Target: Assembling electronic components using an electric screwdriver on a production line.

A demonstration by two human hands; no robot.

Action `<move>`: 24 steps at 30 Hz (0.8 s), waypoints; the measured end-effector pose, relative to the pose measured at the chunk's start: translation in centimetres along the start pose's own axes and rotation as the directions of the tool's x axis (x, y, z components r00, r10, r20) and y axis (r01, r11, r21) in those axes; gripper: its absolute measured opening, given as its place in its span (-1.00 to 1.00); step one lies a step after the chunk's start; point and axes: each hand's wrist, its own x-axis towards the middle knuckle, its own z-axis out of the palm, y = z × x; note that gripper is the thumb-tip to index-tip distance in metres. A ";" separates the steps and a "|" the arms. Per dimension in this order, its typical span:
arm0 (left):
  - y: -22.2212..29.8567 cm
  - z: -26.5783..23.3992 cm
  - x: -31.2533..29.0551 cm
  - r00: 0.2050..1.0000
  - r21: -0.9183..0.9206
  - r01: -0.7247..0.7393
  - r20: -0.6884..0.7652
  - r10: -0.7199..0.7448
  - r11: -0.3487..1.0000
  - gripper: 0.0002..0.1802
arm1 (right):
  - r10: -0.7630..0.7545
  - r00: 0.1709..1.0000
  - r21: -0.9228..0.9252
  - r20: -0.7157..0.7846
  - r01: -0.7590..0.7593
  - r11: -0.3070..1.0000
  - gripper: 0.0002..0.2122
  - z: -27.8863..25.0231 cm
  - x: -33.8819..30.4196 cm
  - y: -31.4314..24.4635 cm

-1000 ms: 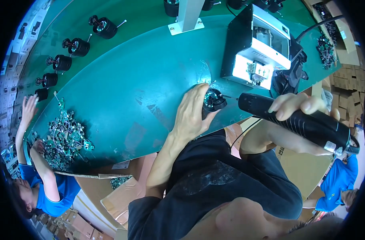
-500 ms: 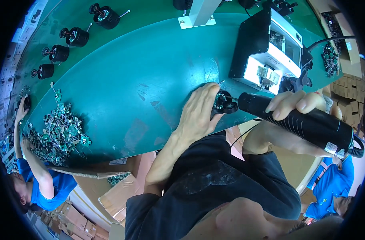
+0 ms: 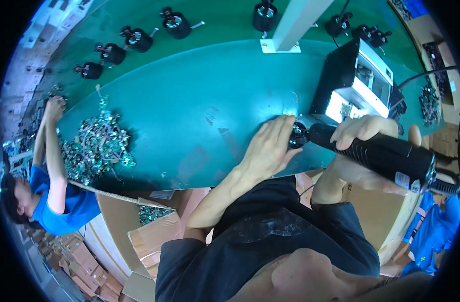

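My left hand (image 3: 268,146) rests at the near edge of the green table, its fingers closed around a small black round housing (image 3: 297,135). Inside the housing some parts show, but too small to make out. My right hand (image 3: 367,130) grips a thick black electric screwdriver (image 3: 386,157), held nearly level and tilted. Its tip end points left into the housing; whether the bit touches a screw I cannot tell. Just beyond the screwdriver stands a black-and-white screw feeder (image 3: 341,80) with a lit front.
A heap of green circuit boards (image 3: 99,143) lies at the left. Several black cylindrical housings (image 3: 175,25) stand on the green belt beyond the table. A metal post (image 3: 295,25) rises at the back. Co-workers in blue are at left (image 3: 63,209) and right (image 3: 434,226); open cardboard boxes (image 3: 152,234) stand below.
The whole view has shifted, so the table and belt appear lower and further right. Both hands keep their hold on housing and screwdriver. The left co-worker's hands have come together.
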 end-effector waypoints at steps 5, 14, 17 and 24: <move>0.5 -0.9 0.2 0.988 0.041 0.088 0.120 -0.093 0.995 -0.27 | 0.088 0.993 -0.201 -0.079 -0.103 0.974 -0.10 0.6 -0.7 -0.5; -0.9 -2.8 1.1 0.974 0.015 0.052 0.219 -0.054 0.999 -0.28 | -0.095 0.985 -0.061 0.142 0.104 0.993 -0.19 -0.9 0.8 -1.3; -2.7 -4.9 3.4 1.000 0.057 0.023 -0.008 -0.023 0.998 -0.35 | -0.151 0.987 -0.166 0.047 0.157 0.973 -0.28 -2.5 1.1 -2.8; -15.9 -10.7 15.4 0.867 0.174 0.313 -0.454 -0.206 0.934 -0.36 | 0.005 0.989 -0.481 -0.147 -0.076 0.873 -0.55 -4.9 -1.5 -3.0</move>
